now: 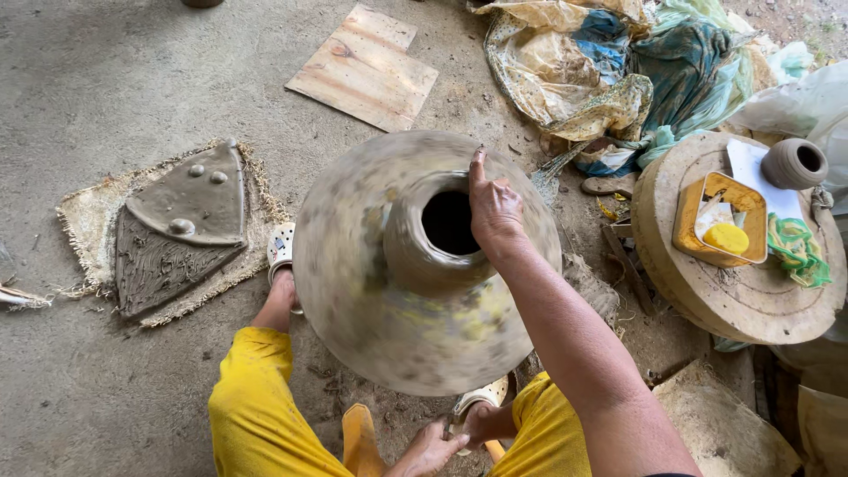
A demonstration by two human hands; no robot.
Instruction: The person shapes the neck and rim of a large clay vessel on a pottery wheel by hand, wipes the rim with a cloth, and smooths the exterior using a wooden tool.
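Fingers [484, 177] of right hand [495, 210] extended and pressed flat against far-right rim of clay pot [424, 238], index tip pointing away, nothing clasped. Pot seated at centre of potter's wheel [389, 309], surface blurred by rotation, dark mouth facing up. Left hand [430, 450] held low at near edge, below wheel, fingers loosely curled and resting by a foot in a white sandal [481, 397]; grip on anything not discernible. Knees clad in yellow trousers [256, 406], spread either side of wheel; second white sandal [281, 250] at left of wheel. Wedge of wet clay [177, 230] laid on a frayed mat [88, 221], far left. Plywood sheet [364, 66] lying on ground, far centre. Crumpled cloths [618, 71] heaped far right. Round stone slab [742, 300] at right, bearing an orange tray [693, 212], a small clay pot [793, 163] and a green rag [795, 247].
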